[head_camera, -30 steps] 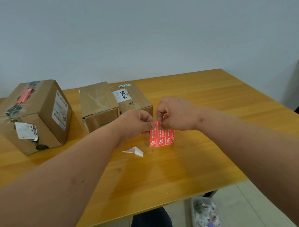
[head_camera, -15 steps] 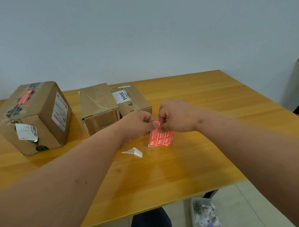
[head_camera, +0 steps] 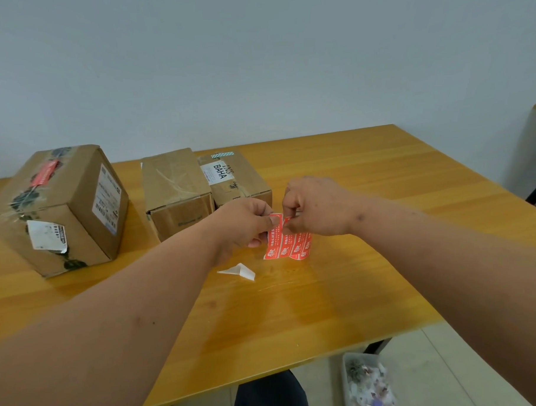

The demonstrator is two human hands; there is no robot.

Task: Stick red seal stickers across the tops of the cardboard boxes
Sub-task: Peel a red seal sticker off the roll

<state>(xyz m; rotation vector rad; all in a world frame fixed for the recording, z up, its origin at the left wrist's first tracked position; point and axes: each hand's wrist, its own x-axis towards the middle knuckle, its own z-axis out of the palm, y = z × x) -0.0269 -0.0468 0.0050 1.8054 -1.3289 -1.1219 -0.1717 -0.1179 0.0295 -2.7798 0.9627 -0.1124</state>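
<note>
A smooth, honey-coloured wooden surface (head_camera: 367,174) with visible grain carries everything. On its left stands the largest cardboard box (head_camera: 58,209), a blocky cube wrapped in glossy clear tape, with a red seal sticker (head_camera: 44,173) lying across its top and white printed labels on two faces. Beside it, two smaller boxes touch each other: a plain taped carton (head_camera: 175,191) and a lower box with a white "BAHA" label (head_camera: 235,179). In front of these, both hands meet above the surface. The left hand (head_camera: 246,222) pinches the upper left corner of a sheet of red seal stickers (head_camera: 288,243), thumb on its face; the right hand (head_camera: 316,205), fingers curled, pinches the sheet's top edge just beside it. The glossy sheet hangs down, slightly curved, printed with white characters in narrow strips. Near it lies a small folded scrap of white backing paper (head_camera: 240,271).
</note>
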